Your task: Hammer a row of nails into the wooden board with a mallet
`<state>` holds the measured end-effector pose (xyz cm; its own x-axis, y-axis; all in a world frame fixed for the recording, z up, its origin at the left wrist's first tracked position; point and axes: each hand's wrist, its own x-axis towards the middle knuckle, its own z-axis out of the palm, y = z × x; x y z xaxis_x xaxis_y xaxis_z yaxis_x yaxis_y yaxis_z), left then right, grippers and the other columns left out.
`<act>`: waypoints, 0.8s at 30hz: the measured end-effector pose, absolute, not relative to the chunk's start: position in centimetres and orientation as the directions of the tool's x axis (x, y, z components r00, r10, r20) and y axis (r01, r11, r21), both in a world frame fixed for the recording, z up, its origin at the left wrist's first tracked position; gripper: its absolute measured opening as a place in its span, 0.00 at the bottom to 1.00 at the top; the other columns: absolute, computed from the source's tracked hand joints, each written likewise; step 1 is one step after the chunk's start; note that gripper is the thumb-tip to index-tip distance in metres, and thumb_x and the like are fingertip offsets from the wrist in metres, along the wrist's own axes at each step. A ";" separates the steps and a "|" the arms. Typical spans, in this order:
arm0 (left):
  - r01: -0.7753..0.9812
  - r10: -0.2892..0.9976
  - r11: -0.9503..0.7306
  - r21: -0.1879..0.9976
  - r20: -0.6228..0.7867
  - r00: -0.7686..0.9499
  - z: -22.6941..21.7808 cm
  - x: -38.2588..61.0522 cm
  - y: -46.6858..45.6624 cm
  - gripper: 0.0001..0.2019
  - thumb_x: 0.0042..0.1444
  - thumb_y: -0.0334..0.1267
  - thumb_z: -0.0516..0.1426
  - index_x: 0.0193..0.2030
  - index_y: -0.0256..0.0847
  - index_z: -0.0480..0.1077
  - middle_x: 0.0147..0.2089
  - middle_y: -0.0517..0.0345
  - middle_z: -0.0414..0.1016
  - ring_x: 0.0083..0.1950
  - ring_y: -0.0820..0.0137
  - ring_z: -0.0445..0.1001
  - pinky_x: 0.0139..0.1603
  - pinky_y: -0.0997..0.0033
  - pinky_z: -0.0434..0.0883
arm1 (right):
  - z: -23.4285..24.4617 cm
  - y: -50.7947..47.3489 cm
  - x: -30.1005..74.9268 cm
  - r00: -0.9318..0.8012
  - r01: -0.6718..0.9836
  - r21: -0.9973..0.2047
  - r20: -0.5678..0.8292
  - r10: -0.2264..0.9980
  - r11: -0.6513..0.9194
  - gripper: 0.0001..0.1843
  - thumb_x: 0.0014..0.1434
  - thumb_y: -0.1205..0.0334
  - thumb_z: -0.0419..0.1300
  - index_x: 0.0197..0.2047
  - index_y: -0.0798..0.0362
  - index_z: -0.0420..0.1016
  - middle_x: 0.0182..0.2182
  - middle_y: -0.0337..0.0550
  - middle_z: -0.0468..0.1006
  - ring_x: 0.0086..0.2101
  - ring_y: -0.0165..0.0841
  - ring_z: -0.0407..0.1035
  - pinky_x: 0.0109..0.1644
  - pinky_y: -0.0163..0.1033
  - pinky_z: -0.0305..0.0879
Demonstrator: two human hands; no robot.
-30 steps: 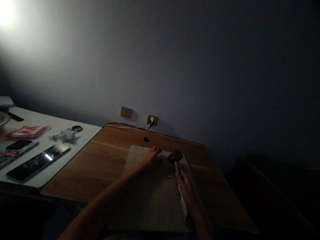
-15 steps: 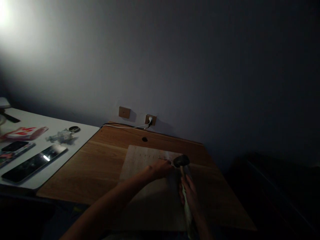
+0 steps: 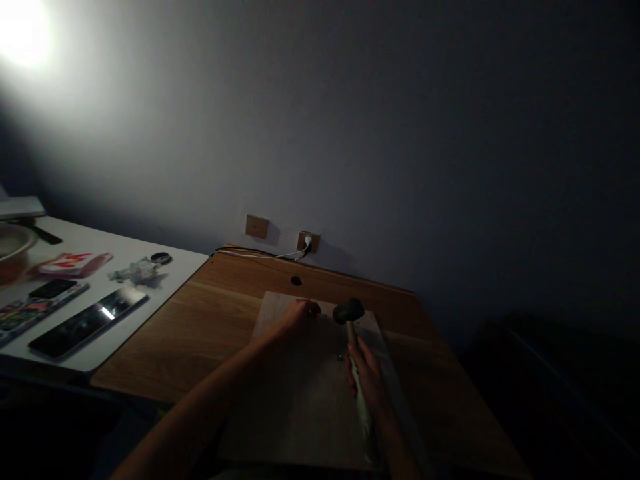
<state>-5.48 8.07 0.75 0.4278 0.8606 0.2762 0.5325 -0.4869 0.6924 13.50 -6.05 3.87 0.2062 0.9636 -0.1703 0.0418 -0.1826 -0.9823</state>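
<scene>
My right hand (image 3: 369,373) is wrapped round the pale handle of a dark-headed mallet (image 3: 349,311), its head low over the far part of a thin wooden board (image 3: 295,400). To the left of the mallet head, my left hand (image 3: 299,315) rests near the board's far edge with fingers curled in. Whatever is between those fingertips is too small and dark to make out. A small shiny metal piece (image 3: 340,357) lies on the board just left of my right hand.
The board lies on a brown wooden desk (image 3: 185,327) against a wall. On a white table (image 3: 165,293) at left are a black phone (image 3: 90,323), a patterned case (image 3: 40,307), a red-and-white packet (image 3: 73,265) and a crumpled plastic bag (image 3: 140,272). Cables run to a socket (image 3: 309,242).
My left hand has moved left along the board's far edge. The mallet in my right hand has shifted left too. The view has turned slightly left.
</scene>
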 end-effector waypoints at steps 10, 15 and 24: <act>0.530 0.863 -0.499 0.685 0.340 0.373 -0.3 -5.3 7.7 0.14 0.55 0.25 0.55 0.43 0.39 0.79 0.42 0.53 0.81 0.42 0.67 0.77 0.46 0.72 0.71 | 3.7 -4.1 11.3 0.115 0.093 -0.987 -0.122 0.986 -0.133 0.27 0.51 0.33 0.62 0.38 0.49 0.67 0.19 0.26 0.64 0.13 0.22 0.55 0.12 0.28 0.51; 0.524 0.863 -0.496 0.692 0.324 0.387 -0.3 -5.3 7.6 0.14 0.52 0.23 0.55 0.40 0.37 0.79 0.38 0.54 0.80 0.37 0.68 0.75 0.41 0.73 0.69 | 3.5 -3.7 11.0 0.130 0.104 -0.979 -0.160 0.979 -0.174 0.30 0.50 0.33 0.62 0.44 0.49 0.67 0.20 0.26 0.65 0.12 0.23 0.55 0.11 0.29 0.51; 0.505 0.849 -0.523 0.687 0.363 0.384 -0.7 -5.0 7.9 0.13 0.54 0.24 0.55 0.40 0.39 0.79 0.41 0.50 0.80 0.41 0.67 0.77 0.44 0.71 0.70 | 3.2 -3.6 11.1 0.099 0.157 -0.979 -0.119 0.988 -0.134 0.27 0.54 0.35 0.60 0.43 0.49 0.67 0.21 0.25 0.65 0.12 0.23 0.55 0.11 0.29 0.53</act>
<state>-5.05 7.92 -0.73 0.3844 0.8488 0.3631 0.5051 -0.5226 0.6869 11.12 -3.56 3.20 0.0991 0.9879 -0.1192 0.1565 -0.1338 -0.9786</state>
